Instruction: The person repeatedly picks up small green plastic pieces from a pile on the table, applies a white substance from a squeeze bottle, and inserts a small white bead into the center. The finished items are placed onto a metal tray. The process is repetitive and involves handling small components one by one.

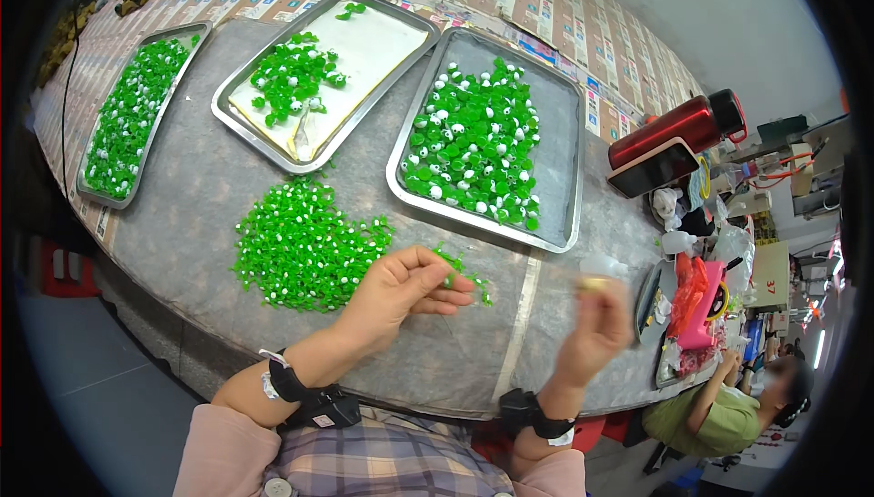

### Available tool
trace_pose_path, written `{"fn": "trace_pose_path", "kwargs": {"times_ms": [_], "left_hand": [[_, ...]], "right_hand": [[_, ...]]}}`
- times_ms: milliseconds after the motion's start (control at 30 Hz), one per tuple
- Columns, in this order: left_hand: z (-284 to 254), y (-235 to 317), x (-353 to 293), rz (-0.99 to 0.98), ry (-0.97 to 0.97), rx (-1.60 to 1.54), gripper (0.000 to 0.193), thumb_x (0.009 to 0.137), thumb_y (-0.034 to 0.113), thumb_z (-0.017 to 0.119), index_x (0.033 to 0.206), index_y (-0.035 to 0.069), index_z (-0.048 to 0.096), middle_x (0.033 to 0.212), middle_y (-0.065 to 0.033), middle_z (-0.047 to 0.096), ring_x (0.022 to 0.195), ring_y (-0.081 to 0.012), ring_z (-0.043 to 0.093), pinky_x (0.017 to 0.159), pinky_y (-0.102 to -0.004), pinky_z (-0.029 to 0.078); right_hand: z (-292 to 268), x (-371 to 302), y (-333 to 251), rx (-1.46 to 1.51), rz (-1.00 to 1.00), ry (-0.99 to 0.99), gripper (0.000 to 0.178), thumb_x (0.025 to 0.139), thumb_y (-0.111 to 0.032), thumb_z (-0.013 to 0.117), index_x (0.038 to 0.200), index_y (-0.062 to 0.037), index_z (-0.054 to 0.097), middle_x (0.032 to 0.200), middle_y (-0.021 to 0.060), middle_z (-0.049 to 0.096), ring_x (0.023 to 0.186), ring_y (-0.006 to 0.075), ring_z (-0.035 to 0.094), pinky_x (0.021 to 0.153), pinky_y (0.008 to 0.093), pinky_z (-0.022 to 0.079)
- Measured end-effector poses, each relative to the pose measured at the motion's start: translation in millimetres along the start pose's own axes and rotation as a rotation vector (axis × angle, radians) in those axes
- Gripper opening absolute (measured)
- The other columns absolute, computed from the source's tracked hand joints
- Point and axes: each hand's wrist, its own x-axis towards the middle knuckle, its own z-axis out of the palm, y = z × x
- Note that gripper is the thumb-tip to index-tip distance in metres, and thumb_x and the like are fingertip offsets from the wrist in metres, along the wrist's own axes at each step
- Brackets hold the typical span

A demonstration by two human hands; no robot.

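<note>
Green and white pieces [132, 124] crowded the left tray [106, 198], packed too densely to tell one from another, near the dark rim of the view. To its right, on the near side of the middle tray [250, 140], a loose pile [305, 247] of small green bits with white tips lay on the grey table cover [437, 365], just left of the left hand and slightly beyond it; the hand hid part of its right edge.

The left hand [401, 288] had its fingers curled and its thumb bent in towards them; whether it pinched a piece could not be told. A few stray bits [481, 289] lay just past its fingertips. Beyond, the right tray [560, 133] held larger green and white pieces [473, 142].

Farther right, the right hand [590, 342] was blurred, fingers drawn together below a pale yellow thing [594, 284]; whether gripped or worn was unclear. A whitish blur [603, 266] behind it was unreadable. At far right, clutter partly covered a pink tool [699, 310].
</note>
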Motion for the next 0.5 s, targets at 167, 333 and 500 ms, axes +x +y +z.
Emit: {"fn": "trace_pose_path", "kwargs": {"times_ms": [167,333,500], "left_hand": [[-1,-5,3,0.004,-0.013,-0.030,0.014,0.084,0.015,0.047,0.088,0.002,0.051,0.072,-0.0035,0.054,0.063,-0.0085,0.054,0.059,-0.0242,0.049],[-6,-4,-2,-0.024,-0.092,0.126,0.020,0.084,0.014,0.046,0.095,0.001,0.055,0.074,-0.0023,0.053,0.062,-0.0070,0.052,0.060,-0.0224,0.048],[2,-6,0,0.063,-0.109,0.294,0.023,0.083,0.013,0.047,0.101,0.001,0.054,0.071,-0.0015,0.053,0.066,-0.0085,0.053,0.065,-0.0226,0.047]], "right_hand": [[-53,19,43,-0.096,0.069,0.402,0.023,0.079,-0.006,0.051,0.101,-0.0013,0.046,0.093,0.0057,0.049,0.081,0.0124,0.048,0.074,0.0229,0.038],[-56,12,91,-0.207,0.421,-0.105,0.043,0.073,-0.009,0.058,0.110,0.0038,0.039,0.104,0.0097,0.048,0.094,0.0168,0.046,0.081,0.0261,0.035],[-38,21,63,0.075,0.254,0.015,0.034,0.077,-0.010,0.056,0.106,0.0016,0.041,0.100,0.0130,0.053,0.086,0.0137,0.051,0.070,0.0217,0.040]]}}
